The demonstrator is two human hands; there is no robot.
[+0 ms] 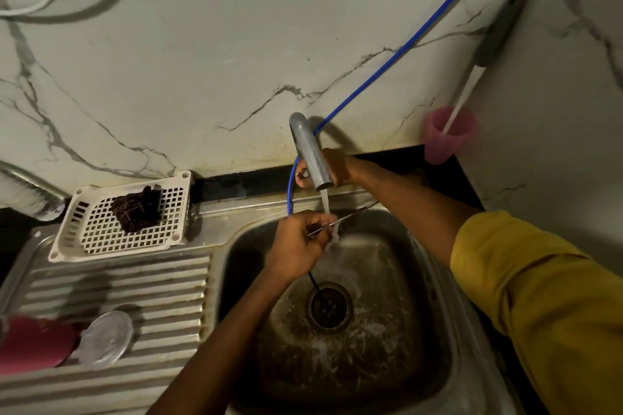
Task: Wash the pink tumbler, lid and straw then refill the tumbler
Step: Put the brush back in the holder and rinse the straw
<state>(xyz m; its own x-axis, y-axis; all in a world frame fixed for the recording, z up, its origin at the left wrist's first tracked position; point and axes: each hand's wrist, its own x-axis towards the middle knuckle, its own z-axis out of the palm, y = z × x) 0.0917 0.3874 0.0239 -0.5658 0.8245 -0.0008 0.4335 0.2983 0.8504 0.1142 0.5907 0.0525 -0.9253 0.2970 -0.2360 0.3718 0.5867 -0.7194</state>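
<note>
Looking from the left, I am seeing the pink tumbler (33, 344) sitting on the ribbed drainboard (151, 280), partly cut off by the frame edge and well apart from both hands. The clear lid (106, 337) is lying just beside it, on its right. Further back, a white perforated basket (101, 236) is holding a dark scrubber (138, 212).

Over the sink basin (387, 280) the left hand (300, 242) is hanging with its fingers curled, pinching the thin metal straw (350, 216). The straw is sticking out of the fingers up and to the right, and the part nearest the fingertips is sitting right in the stream of water (325, 202) that is falling from the grey spout (312, 155). Water is splashing down around the drain (328, 307).

A blue hose (387, 57) is running down across the marble wall, past the spout and into the drain.

The right hand (337, 172) is reaching in behind the spout. The spout is covering most of it, so I cannot tell how far it is closed or what it has hold of.

At the far right a pink cup (445, 145) is standing in the corner on the dark table (404, 162), with a white-handled brush (468, 87) leaning in it.
</note>
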